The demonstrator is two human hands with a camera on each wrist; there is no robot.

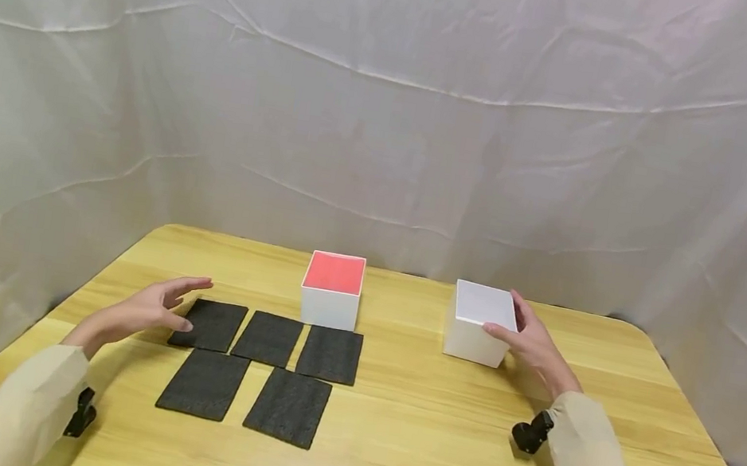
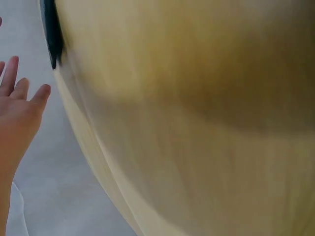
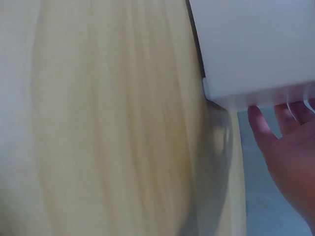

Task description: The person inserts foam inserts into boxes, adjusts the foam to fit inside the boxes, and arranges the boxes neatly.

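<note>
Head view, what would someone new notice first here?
Five black mats lie in two rows on the wooden table, left of centre, with the left hand hovering beside them. Behind them stands a red-topped box; to the right, the right hand holds a white box.

Five mats point(image 1: 264, 367) lie before one box point(image 1: 332, 290), left of another box point(image 1: 479, 322)

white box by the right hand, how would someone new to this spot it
On the wooden table, look right of the five black mats. The white box sits there with the right hand gripping it. Its top is plain white, unlike the red-topped box.
</note>
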